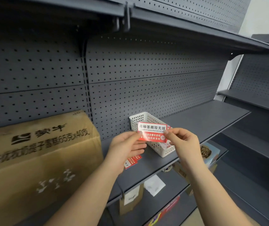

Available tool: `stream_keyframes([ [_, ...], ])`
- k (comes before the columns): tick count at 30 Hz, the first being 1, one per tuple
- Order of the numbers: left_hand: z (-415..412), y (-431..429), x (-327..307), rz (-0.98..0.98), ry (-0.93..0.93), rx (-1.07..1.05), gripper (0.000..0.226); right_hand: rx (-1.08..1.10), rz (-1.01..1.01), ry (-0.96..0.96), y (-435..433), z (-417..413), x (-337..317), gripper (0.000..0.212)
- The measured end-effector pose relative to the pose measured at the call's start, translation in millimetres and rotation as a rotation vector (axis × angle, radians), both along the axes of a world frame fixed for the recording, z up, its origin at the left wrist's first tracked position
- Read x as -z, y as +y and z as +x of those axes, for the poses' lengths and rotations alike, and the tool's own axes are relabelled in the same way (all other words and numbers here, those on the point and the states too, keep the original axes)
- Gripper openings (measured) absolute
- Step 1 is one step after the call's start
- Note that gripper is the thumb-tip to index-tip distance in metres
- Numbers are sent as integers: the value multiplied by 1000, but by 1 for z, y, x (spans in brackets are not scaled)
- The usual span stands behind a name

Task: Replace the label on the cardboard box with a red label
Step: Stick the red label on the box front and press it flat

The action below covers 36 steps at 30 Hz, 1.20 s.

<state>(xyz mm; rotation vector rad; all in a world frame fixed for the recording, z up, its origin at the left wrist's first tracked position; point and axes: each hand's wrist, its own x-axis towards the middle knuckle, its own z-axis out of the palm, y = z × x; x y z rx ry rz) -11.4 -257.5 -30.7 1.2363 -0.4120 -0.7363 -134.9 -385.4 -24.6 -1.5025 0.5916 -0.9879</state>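
Currently: red label (152, 132), held up in front of white basket (153, 133) on shelf (204, 118). Your left hand (124, 146) pinches its left edge, right hand (182, 142) pinches right corner; looks like backing-peel step. Cardboard box (37, 154) sits near left, apart from label. Next, prob.: separate backing w/o tearing, carry left, press onto box face.

The red label (152, 132) reads "此标签撕毁无效" in dark characters on its white band, with the small Latin line "CIBIAOQIANSIHUIWUXIAO" beneath it, partly covered. Its lower white characters on red are too blurred to read in full. The cardboard box (37, 154) bears the dark print "蒙牛" beside a logo, and below it a line ending "65克x40支".
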Motion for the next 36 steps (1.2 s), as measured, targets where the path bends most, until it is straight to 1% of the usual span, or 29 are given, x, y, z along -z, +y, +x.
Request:
stream_keyframes([
  [3,-6,36,5,16,-71,-47,24,-27,3,-31,34,-5,2,11],
  [6,-12,70,9,18,-113,-83,24,-50,-28,-36,66,-10,5,13],
  [10,-21,114,15,-1,-119,-134,21,-79,-25,-35,105,-14,10,16],
  [12,-22,133,19,8,-128,-158,21,-98,-36,-19,123,-12,13,13],
  [16,-19,168,25,44,-130,-201,19,-142,-32,7,149,-4,20,9],
  [22,-14,207,30,87,-136,-286,16,-221,-42,51,181,9,24,12],
  [25,-14,223,32,128,-172,-341,17,-252,-44,61,192,16,29,10],
  [27,-12,235,36,168,-241,-382,18,-275,-67,80,199,21,33,10],
  [29,-11,248,44,225,-349,-431,18,-313,-81,107,205,29,40,9],
  [33,-7,265,66,458,-669,-499,25,-360,-88,162,212,44,58,9],
  [34,-6,267,70,486,-699,-510,26,-366,-93,171,213,49,63,9],
  [36,-4,268,74,499,-689,-520,23,-371,-94,180,213,56,71,9],
])
